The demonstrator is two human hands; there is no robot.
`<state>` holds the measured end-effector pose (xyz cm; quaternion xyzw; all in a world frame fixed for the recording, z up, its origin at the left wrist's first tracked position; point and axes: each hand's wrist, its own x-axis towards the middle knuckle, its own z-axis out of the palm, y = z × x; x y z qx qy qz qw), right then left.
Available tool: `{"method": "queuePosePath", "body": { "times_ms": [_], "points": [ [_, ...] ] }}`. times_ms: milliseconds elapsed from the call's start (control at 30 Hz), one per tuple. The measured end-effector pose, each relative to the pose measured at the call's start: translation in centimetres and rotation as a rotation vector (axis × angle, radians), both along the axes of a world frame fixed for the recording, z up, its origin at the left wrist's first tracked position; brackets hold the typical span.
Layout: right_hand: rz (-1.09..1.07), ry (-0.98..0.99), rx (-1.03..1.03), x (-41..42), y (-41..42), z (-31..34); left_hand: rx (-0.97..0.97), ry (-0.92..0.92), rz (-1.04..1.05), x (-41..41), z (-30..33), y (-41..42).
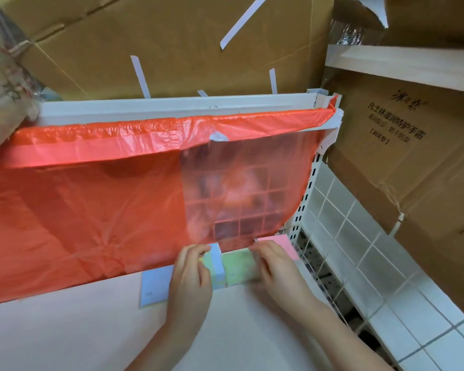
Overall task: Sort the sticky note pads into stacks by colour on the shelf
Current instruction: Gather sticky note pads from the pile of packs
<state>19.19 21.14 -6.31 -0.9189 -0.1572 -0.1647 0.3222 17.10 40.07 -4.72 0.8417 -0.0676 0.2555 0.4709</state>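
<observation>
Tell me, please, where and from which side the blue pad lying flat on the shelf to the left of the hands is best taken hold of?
The blue pad lies flat on the white shelf, its far edge near the red plastic sheet and its right side under the left hand. I would probably pinch its bare near-left corner, coming from the front-left.
</observation>
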Motion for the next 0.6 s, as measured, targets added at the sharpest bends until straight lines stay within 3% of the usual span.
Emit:
{"method": "queuePosePath", "body": {
  "times_ms": [133,267,600],
  "points": [
    [0.075,0.172,0.123,-0.3,3.6,0.1,0.015,0.084,0.099,-1.0,-2.5,3.5],
    [0.08,0.343,0.174,-0.3,5.9,-0.7,-0.08,0.344,-0.035,-0.8,-3.3,4.1],
    [-0.044,0.306,0.275,-0.8,7.7,-1.4,-0.231,0.39,0.006,-0.3,-3.0,4.4]
  ]
}}
